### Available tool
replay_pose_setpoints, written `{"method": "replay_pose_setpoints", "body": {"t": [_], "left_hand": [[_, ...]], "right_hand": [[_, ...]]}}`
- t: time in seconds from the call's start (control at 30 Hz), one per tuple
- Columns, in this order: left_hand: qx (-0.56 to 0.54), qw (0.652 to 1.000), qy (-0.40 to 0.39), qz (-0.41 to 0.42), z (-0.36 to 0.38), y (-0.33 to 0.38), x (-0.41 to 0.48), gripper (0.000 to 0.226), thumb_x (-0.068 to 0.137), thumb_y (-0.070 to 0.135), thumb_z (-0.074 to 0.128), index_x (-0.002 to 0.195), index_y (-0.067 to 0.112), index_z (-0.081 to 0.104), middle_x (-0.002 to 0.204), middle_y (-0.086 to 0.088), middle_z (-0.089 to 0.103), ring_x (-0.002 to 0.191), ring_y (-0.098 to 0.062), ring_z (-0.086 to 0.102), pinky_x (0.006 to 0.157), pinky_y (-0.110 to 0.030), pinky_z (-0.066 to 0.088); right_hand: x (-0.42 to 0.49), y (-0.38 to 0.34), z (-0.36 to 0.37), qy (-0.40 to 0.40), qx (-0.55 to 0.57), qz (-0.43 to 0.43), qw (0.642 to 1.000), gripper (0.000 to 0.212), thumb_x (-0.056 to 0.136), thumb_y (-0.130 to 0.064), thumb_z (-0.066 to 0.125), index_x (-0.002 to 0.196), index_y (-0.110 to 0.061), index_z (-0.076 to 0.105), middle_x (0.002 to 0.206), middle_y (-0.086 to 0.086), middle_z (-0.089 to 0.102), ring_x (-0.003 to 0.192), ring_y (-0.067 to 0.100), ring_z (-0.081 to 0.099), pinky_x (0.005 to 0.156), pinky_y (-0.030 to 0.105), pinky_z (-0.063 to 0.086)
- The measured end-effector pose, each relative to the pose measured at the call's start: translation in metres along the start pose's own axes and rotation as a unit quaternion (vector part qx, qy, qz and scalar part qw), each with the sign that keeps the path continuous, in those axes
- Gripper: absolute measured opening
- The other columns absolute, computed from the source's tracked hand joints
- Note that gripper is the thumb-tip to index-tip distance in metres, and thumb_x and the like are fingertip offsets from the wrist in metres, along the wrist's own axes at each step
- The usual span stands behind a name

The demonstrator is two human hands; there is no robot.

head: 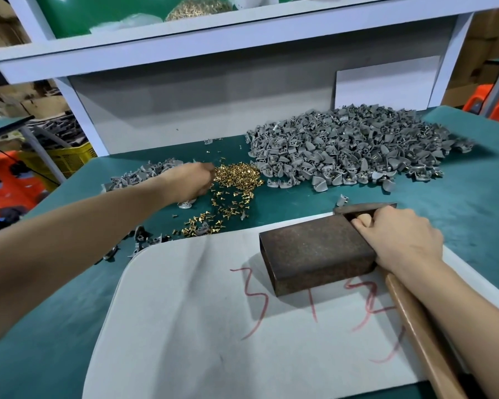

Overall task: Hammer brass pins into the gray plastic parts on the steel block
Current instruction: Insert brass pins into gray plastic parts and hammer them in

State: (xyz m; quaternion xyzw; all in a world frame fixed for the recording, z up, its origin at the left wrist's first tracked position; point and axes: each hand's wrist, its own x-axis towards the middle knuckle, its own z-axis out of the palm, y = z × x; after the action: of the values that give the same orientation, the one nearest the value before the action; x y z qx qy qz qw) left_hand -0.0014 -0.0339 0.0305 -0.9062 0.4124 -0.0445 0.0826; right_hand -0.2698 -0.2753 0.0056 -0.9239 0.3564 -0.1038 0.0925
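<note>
Brass pins (236, 177): shiny gold heap | steel block (314, 249): rusty | hammer (415, 318): wooden handle

Red handwriting (314, 306) crosses the sheet (185, 312) just below the right hand (401, 237). It begins "3", "1"; the rest is illegible

Pale grey felt sheet (185, 312) lay flat and creased, red scrawled marks across it. Green mat (55, 326) lay under sheet, reaching past it on left, right and far sides. White shelf frame (213, 50) stood beyond sheet; pale panel (386, 84) stood upright beyond sheet, to right. Yellow crate (69, 159) and orange stool (9, 180) sat far left of sheet, off bench. Second orange stool (490, 102) and cardboard boxes (484, 27) were beyond sheet, far right.
</note>
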Motion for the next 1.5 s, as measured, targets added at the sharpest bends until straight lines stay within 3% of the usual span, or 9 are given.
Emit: {"method": "replay_pose_setpoints", "body": {"t": [0.1,0.17,0.27,0.4,0.53,0.8,1.03,1.27,1.5], "left_hand": [[-0.224,0.957,0.173,-0.059,-0.031,0.040,-0.005,0.016,0.087,0.007,0.064,0.077,0.019,0.064,0.087,0.004,0.063,0.070,-0.004,0.059,0.070,-0.011,0.050],[-0.459,0.852,0.238,-0.085,-0.043,0.082,-0.015,0.014,0.086,0.013,0.069,0.076,0.023,0.067,0.081,0.007,0.067,0.065,-0.002,0.061,0.066,-0.011,0.051],[-0.689,0.699,0.189,-0.036,-0.039,0.150,-0.027,0.012,0.085,0.006,0.067,0.079,0.015,0.070,0.074,0.003,0.068,0.061,-0.005,0.057,0.068,-0.019,0.054],[-0.758,0.628,0.175,-0.025,-0.027,0.196,-0.030,0.013,0.085,0.002,0.066,0.076,0.011,0.069,0.064,0.010,0.065,0.060,-0.002,0.055,0.064,-0.015,0.048],[-0.768,0.615,0.176,-0.010,-0.025,0.198,-0.035,0.011,0.086,-0.001,0.063,0.079,0.006,0.068,0.077,0.002,0.066,0.063,-0.003,0.053,0.062,-0.015,0.047],[-0.747,0.655,0.101,0.048,-0.029,0.197,-0.040,0.016,0.088,-0.005,0.057,0.081,0.005,0.066,0.079,-0.005,0.061,0.057,-0.003,0.050,0.061,-0.016,0.044],[-0.812,0.578,0.027,0.075,-0.028,0.192,-0.041,0.019,0.090,-0.009,0.049,0.096,-0.001,0.065,0.070,0.001,0.066,0.064,-0.003,0.057,0.071,-0.015,0.051],[-0.821,0.563,0.043,0.086,-0.025,0.190,-0.040,0.027,0.087,-0.009,0.053,0.109,0.004,0.064,0.093,0.000,0.071,0.085,-0.006,0.066,0.083,-0.018,0.053],[-0.828,0.551,0.058,0.089,-0.024,0.189,-0.040,0.026,0.088,-0.007,0.054,0.104,0.009,0.065,0.095,0.002,0.070,0.091,-0.007,0.066,0.084,-0.018,0.052]], "right_hand": [[0.000,0.001,-0.002,0.004,0.018,-0.002,1.000,0.038,0.092,-0.045,0.045,0.073,-0.013,0.054,0.073,0.007,0.046,0.080,0.034,0.051,0.066,0.033,0.034],[-0.002,0.000,-0.004,0.003,0.032,0.005,0.999,0.039,0.091,-0.046,0.048,0.076,-0.011,0.058,0.062,0.004,0.033,0.084,0.037,0.055,0.065,0.033,0.034],[-0.005,0.002,-0.008,0.024,0.040,0.002,0.999,0.041,0.088,-0.052,0.052,0.084,-0.011,0.060,0.063,0.006,0.042,0.087,0.038,0.058,0.065,0.034,0.039],[-0.009,0.005,-0.013,0.171,0.223,-0.144,0.949,0.022,0.082,-0.036,0.067,0.097,-0.020,0.063,0.080,0.004,0.064,0.077,0.029,0.063,0.073,0.040,0.051],[-0.022,-0.010,-0.013,0.227,0.299,-0.295,0.878,0.026,0.077,-0.012,0.074,0.102,-0.017,0.065,0.083,-0.001,0.061,0.064,0.014,0.058,0.069,0.029,0.049],[-0.027,-0.015,-0.007,0.259,0.291,-0.308,0.868,0.009,0.079,-0.006,0.073,0.084,-0.010,0.067,0.075,0.000,0.065,0.066,0.015,0.061,0.065,0.030,0.048],[-0.028,-0.015,-0.011,0.276,0.302,-0.269,0.872,0.003,0.079,-0.007,0.073,0.082,-0.008,0.071,0.070,0.000,0.068,0.062,0.007,0.057,0.067,0.009,0.043],[-0.022,-0.012,-0.007,0.138,0.471,-0.179,0.853,0.014,0.082,-0.006,0.068,0.078,-0.019,0.066,0.068,-0.002,0.070,0.061,0.009,0.069,0.068,0.037,0.059],[-0.021,-0.013,-0.005,0.075,0.549,-0.184,0.812,0.021,0.085,-0.004,0.065,0.076,-0.023,0.063,0.072,0.004,0.069,0.065,0.012,0.070,0.063,0.023,0.057]]}}
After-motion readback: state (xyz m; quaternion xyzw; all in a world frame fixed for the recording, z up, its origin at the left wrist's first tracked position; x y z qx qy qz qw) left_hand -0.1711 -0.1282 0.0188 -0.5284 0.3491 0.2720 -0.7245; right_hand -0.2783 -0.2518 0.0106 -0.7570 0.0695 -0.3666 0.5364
